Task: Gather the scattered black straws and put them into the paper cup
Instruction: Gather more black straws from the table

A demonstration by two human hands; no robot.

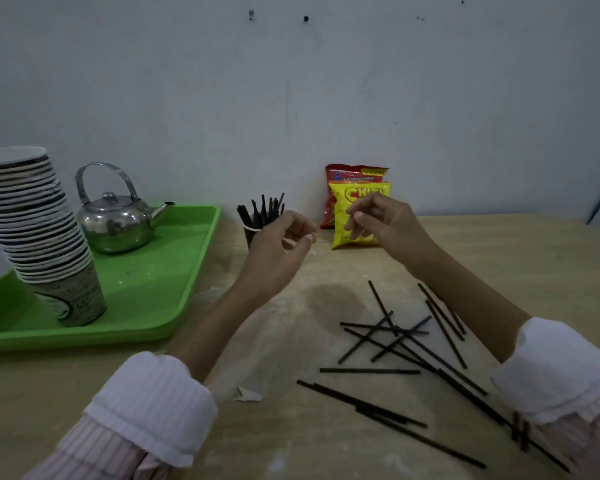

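Observation:
A paper cup (250, 234) stands at the back of the table with several black straws (262, 209) upright in it. My left hand (278, 251) hovers just right of the cup, fingers loosely curled and empty, partly hiding the cup. My right hand (381, 223) is raised farther right, in front of the snack bags, fingers apart and holding nothing. Several black straws (395, 337) lie scattered and crossed on the table below my right forearm, with more (388, 414) near the front edge.
A green tray (174, 289) at the left carries a leaning stack of paper cups (35, 230) and a steel kettle (115, 223). Yellow and red snack bags (354, 202) lean on the wall. A paper scrap (246, 394) lies on the wooden table.

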